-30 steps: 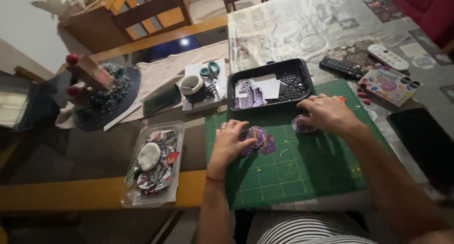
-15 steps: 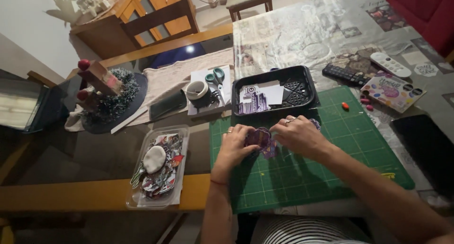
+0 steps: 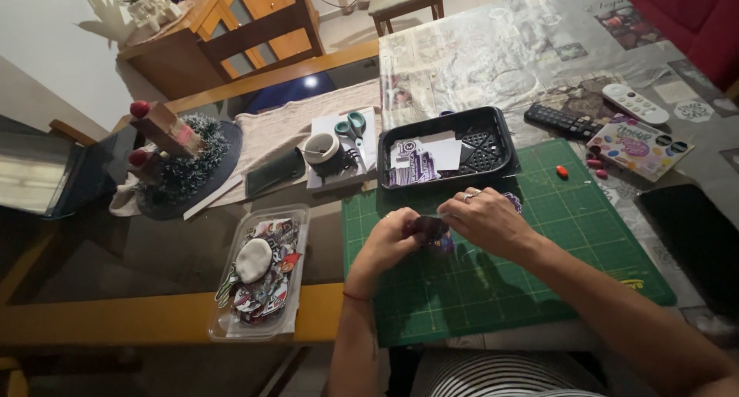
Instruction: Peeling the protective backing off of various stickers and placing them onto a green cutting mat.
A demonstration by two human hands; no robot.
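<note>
1. We see the surface [image 3: 154, 251], a dark glass top with a wooden edge, filling most of the frame, with a patterned cloth [image 3: 493, 51] across its upper right.
2. The green cutting mat [image 3: 539, 281] lies in the lower centre and right of the frame, and both hands work above it.
3. A black tray [image 3: 493, 139] sits just above the mat's upper edge, holding purple and white paper pieces [image 3: 419, 162].
4. A clear plastic container [image 3: 258, 274] of stickers and a white round piece lies at lower left, beside the mat.
5. A dark round decoration [image 3: 185, 162] with red balls stands at the left of the frame.
6. Our right hand [image 3: 489, 224] is curled, its fingertips pinching the small purple sticker [image 3: 431, 229] at the centre of the frame.
7. Our left hand [image 3: 389, 243] is closed on the same sticker from the other side, so the sticker is held between both hands just over the mat.
8. Two remote controls [image 3: 566, 120] lie at upper right, near a colourful card [image 3: 639, 145].
9. Green-handled scissors [image 3: 352, 128] rest on white paper left of the tray, beside a tape roll [image 3: 322, 147].
10. A small orange piece [image 3: 563, 171] lies on the mat's upper right.
</note>
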